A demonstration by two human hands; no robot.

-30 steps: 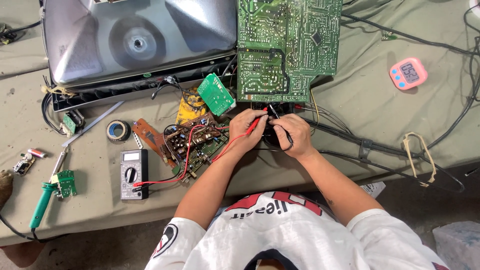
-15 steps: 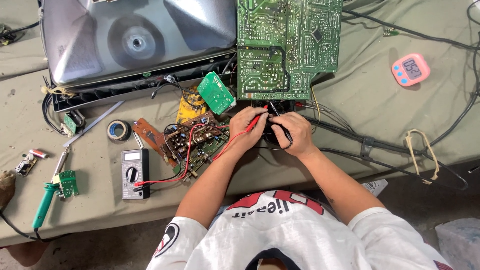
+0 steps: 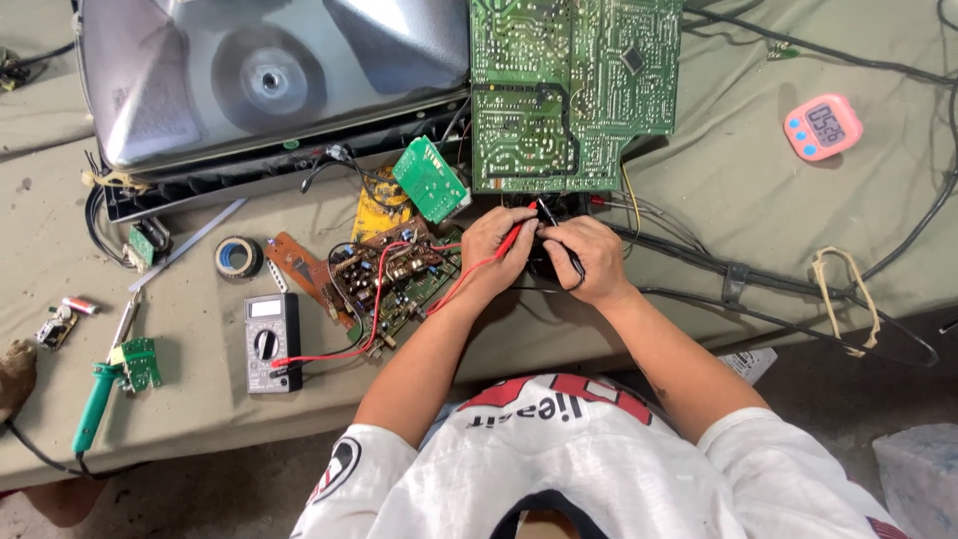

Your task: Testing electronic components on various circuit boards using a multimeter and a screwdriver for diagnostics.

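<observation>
Left hand [image 3: 502,243]: closed in a pinch on the red probe [image 3: 519,235], held like a pen so its tip can be steered onto a small spot.
Right hand [image 3: 589,258]: closed the same way on the black probe [image 3: 555,232], which runs slanting across the fingers, tip toward the board edge.
Probes: both tips point into the dark gap just below the large green board [image 3: 574,90], between the two hands; what they touch there is hidden by the fingers.
Hands: knuckle to knuckle, nearly touching, both resting low on the bench [image 3: 778,230], likely to steady the tips.
Red lead [image 3: 399,324]: runs from the left hand back over the brown board [image 3: 394,274] to the meter [image 3: 271,341].
Meter: lies flat, face up, well to the left of the hands, its dial and screen turned toward the person so it can be read at a glance.
Large green board: lies solder side up, which leaves its joints open to the probes.
Small green board [image 3: 431,180]: tilted, just above the left hand.
Soldering iron [image 3: 95,404]: far left, well apart from both hands.
Pink timer [image 3: 822,127]: far right, face up.
</observation>
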